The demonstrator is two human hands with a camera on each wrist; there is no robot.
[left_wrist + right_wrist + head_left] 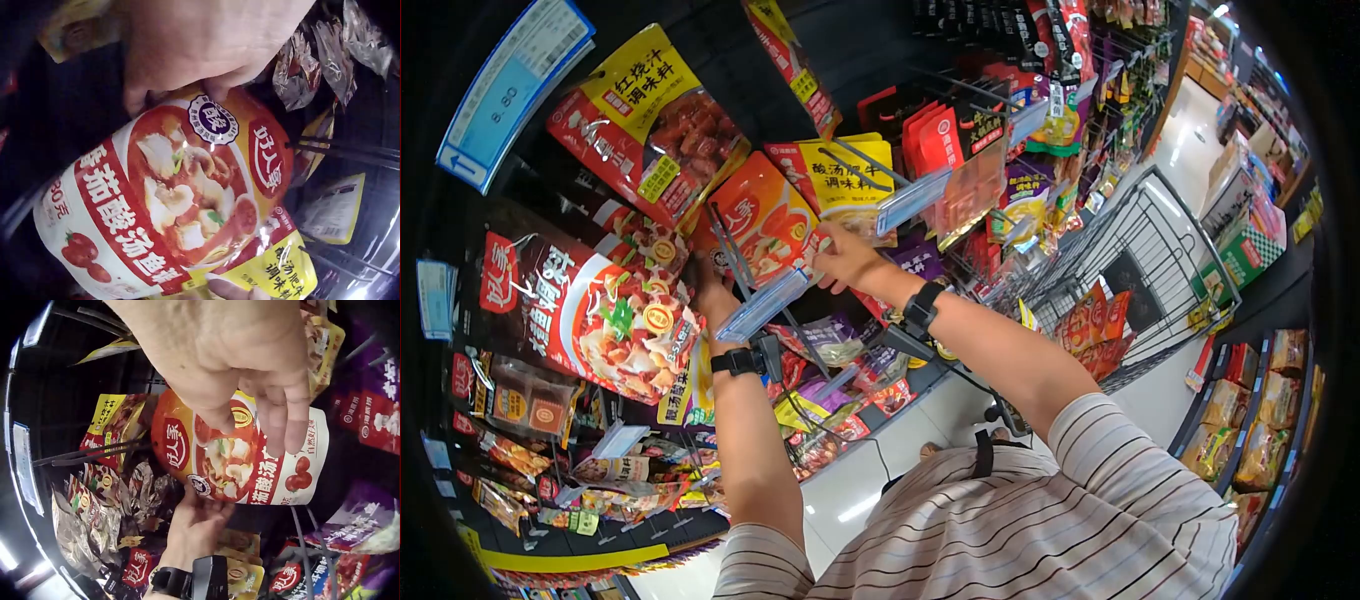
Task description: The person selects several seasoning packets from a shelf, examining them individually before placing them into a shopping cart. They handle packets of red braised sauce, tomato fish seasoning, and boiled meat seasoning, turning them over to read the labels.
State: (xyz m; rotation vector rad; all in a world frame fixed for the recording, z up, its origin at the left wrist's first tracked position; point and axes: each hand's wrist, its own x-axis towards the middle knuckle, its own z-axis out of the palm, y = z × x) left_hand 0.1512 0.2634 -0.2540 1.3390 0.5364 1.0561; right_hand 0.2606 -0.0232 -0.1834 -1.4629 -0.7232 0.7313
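Observation:
An orange, red and white soup seasoning pouch (762,215), with a picture of fish in red soup, is at the shelf, its end meeting metal hook prongs (94,452). My left hand (716,297) grips one long edge of the pouch (187,187), fingers at the rim in the left wrist view. From the opposite edge my right hand (855,265) holds it, its fingers (296,419) curled over the printed front in the right wrist view. Just behind lies a yellow-and-red seasoning packet (845,175).
Other hanging packets crowd around, including a large fish hotpot seasoning pouch (585,310) at left and a red-and-yellow pouch (655,125) above. Clear price-tag holders (762,303) stick out near my wrists. A shopping cart (1140,270) holding red packets (1093,325) stands to the right.

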